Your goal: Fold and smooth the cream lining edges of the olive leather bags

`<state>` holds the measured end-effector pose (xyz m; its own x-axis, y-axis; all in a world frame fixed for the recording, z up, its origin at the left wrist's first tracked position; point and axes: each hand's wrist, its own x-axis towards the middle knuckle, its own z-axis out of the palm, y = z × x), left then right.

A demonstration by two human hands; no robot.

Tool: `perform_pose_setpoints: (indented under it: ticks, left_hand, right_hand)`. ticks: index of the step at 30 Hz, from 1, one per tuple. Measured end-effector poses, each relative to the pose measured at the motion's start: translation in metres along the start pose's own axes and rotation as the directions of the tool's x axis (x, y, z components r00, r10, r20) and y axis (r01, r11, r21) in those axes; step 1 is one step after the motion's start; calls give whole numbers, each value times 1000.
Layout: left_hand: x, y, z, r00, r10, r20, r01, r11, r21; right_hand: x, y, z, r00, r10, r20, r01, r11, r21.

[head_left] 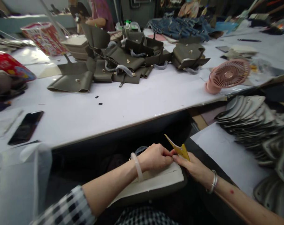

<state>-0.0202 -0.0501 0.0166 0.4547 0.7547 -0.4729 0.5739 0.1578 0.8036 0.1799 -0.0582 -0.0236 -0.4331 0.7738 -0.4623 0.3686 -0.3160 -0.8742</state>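
Observation:
My left hand (156, 157), with a pale bangle at its wrist, rests over a cream-lined dark piece (156, 182) on my lap. Its fingers are bent and pressed together near the piece's right end; what they pinch is too small to make out. My right hand (187, 162), wearing a silver bangle, meets the left fingertips there. A yellow strip (183, 152) with a pale inner face stands up from between the right thumb and fingers.
Dark olive bags (73, 78) lie across the white table (132, 103). A pink fan (228, 75) stands at its right edge, a phone (26, 127) lies at the left. Stacked curved pieces (249, 125) are on the right. People sit beyond the table.

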Motion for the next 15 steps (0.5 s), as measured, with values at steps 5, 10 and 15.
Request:
perform_pose_setpoints:
  ticks: [5,10,15]
  left_hand:
    - [-4,2,-7,1000,-7,-14,6,998,-55]
    - [-63,-50,-44,954,-78,-290,-35,930,-365]
    - [-131,-132,-16,848,-392,-357,-1,673,-740]
  right_hand:
    - [6,-8,-12,996,33,82,-17,983,-184]
    - [11,-14,-42,990,-90,110,131,883,-451]
    - [16,-40,-22,963,-255,87,237,645,-727]
